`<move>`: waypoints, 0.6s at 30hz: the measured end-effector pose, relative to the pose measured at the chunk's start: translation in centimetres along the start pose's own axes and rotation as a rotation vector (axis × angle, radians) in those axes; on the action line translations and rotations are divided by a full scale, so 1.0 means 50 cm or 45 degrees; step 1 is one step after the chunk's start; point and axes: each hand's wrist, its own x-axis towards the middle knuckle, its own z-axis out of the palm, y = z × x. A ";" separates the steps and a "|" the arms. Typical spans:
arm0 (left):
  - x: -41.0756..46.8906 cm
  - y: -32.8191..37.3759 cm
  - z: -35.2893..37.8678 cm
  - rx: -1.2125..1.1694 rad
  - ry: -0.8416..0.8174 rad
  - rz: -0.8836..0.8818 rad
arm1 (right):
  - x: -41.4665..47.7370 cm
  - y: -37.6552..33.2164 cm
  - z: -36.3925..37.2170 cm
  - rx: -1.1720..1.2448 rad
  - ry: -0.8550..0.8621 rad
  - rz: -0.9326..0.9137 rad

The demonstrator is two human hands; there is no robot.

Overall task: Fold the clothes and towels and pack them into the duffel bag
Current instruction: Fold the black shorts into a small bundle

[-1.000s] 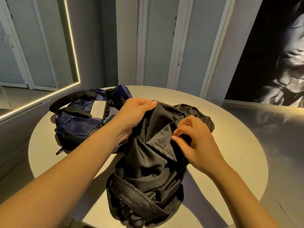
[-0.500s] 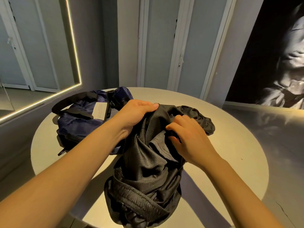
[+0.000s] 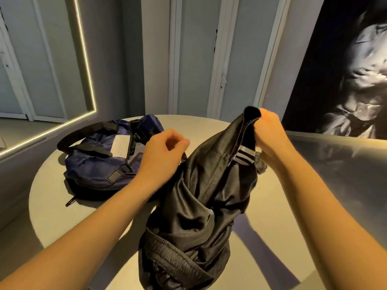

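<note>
Garment: a black garment (image 3: 201,197) of shiny, thin cloth, bunched and twisted in a heap on the round table (image 3: 272,237), its upper part lifted off the surface

Where it sits: near the front edge of the table, just to the right of the navy duffel bag (image 3: 100,164), which lies slumped on the left side

How it will handle: judged light, limp and slippery; it will sag and slide out of a loose pinch and will not keep a crease until pressed flat

Firmer parts: the ribbed elastic waistband (image 3: 171,258) at the bottom of the heap and the striped cuff (image 3: 245,155) near the top look thicker and less slick

Where to take hold: at a hem, cuff or the waistband, two points well apart, so the twist can fall out

Right hand (image 3: 270,135): raised above the table, fingers curled round a hemmed edge, holding that end up as a peak

Left hand (image 3: 163,155): lower, beside the garment's left edge, fingers curled, thumb near the forefinger; whether it pinches cloth I cannot tell

Arms: both forearms reach forward, the hands apart with the garment between them

Progress: folding not yet begun, nothing of this piece in the bag
</note>
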 end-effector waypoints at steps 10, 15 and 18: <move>-0.113 -0.034 0.031 0.146 -0.345 0.179 | -0.004 0.041 -0.019 0.286 0.071 0.392; -0.051 0.003 -0.017 -0.199 -0.428 -0.101 | -0.026 0.058 -0.057 -0.364 0.140 -0.034; -0.025 0.023 -0.025 -0.162 -0.550 -0.147 | -0.088 0.028 -0.045 -0.410 0.021 -0.442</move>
